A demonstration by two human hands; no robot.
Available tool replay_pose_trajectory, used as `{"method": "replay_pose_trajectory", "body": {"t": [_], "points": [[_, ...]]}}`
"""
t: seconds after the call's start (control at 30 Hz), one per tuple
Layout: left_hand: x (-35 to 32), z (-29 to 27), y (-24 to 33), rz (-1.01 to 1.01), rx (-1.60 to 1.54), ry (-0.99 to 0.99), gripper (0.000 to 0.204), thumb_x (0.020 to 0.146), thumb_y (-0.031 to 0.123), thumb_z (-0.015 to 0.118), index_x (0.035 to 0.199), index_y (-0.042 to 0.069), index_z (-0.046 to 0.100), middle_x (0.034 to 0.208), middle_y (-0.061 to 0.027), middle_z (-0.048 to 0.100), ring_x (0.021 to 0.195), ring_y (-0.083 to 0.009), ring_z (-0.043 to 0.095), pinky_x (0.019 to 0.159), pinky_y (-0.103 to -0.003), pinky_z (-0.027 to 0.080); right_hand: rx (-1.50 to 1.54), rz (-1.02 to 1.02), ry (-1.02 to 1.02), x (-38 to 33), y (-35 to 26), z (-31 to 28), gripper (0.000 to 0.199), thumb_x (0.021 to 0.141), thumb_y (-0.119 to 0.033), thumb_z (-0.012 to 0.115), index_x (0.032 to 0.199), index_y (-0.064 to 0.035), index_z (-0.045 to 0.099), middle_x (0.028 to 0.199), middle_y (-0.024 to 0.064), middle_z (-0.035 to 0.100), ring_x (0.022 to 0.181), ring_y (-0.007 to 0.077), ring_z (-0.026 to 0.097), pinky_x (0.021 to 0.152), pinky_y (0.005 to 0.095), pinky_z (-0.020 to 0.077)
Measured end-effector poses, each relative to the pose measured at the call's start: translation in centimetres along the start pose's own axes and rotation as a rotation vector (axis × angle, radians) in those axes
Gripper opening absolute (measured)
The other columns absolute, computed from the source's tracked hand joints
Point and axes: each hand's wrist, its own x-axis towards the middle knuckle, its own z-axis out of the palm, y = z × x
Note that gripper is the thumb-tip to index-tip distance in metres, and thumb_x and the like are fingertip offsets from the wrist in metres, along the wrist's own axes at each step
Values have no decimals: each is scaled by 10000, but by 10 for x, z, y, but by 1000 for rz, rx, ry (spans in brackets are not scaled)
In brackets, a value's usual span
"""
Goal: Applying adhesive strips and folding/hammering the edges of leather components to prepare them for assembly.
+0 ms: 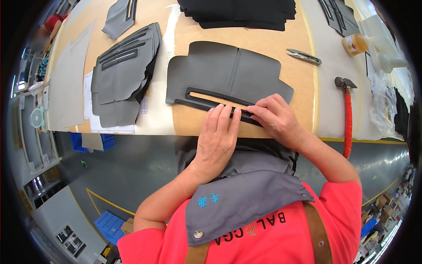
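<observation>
A grey leather-like panel (202,66) with a seam across it lies flat on the table in front of me. Near its close edge runs a long slot with a black border strip (213,94) around it. My left hand (217,143) rests on the lower side of that strip, fingers stretched out flat and side by side. At the strip's right end my right hand (279,121) is closed, thumb and fingertips pinching the black edge. The fingers partly hide the strip there.
Left of the panel, a stack of similar grey panels (125,83) lies over printed paper sheets. A black pile (239,13) sits at the far side. To the right are thread snips (305,57), a hammer with a red handle (347,110) and an amber jar (355,44).
</observation>
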Motion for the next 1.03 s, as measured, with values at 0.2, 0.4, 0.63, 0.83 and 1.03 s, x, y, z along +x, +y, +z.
{"method": "replay_pose_trajectory", "body": {"t": [0.2, 0.4, 0.63, 0.83, 1.03], "points": [[-2, 4, 4, 32, -33, 52, 561, 866, 2, 641, 1425, 26, 602, 1348, -163, 563, 1293, -316, 566, 1125, -422, 464, -27, -89, -35, -5, 0, -6, 285, 788, 9, 772, 1068, -22, 728, 984, 76, 639, 910, 272, 602, 777, 373, 543], [0, 3, 8, 35, -47, 23, 566, 865, -3, 636, 1428, 42, 603, 1351, -156, 574, 1284, -304, 579, 1107, -402, 479, 63, 78, 30, -11, 1, -9, 348, 773, 23, 821, 1102, -53, 737, 959, 59, 622, 878, 251, 594, 723, 349, 528], [-3, 3, 5, 58, -105, 0, 566, 852, -9, 649, 1415, 43, 617, 1376, -154, 569, 1300, -305, 574, 1104, -397, 488, 36, -4, -7, -15, 6, -9, 309, 742, 14, 786, 1044, -48, 753, 956, 57, 649, 869, 254, 603, 741, 350, 536], [-3, 2, 5, 70, -123, -3, 559, 854, -5, 651, 1411, 35, 621, 1373, -165, 572, 1289, -318, 581, 1094, -404, 506, -50, -145, -52, -18, 12, -17, 409, 722, -37, 731, 1130, -25, 755, 1004, 43, 659, 932, 243, 638, 806, 354, 548], [-4, 3, 6, 71, -132, -5, 567, 846, -20, 652, 1411, 32, 624, 1371, -175, 573, 1293, -344, 579, 1098, -414, 510, -116, -280, -163, -23, 21, -25, 456, 732, -60, 701, 1183, -12, 747, 1123, 51, 660, 998, 236, 655, 856, 366, 557]]}}
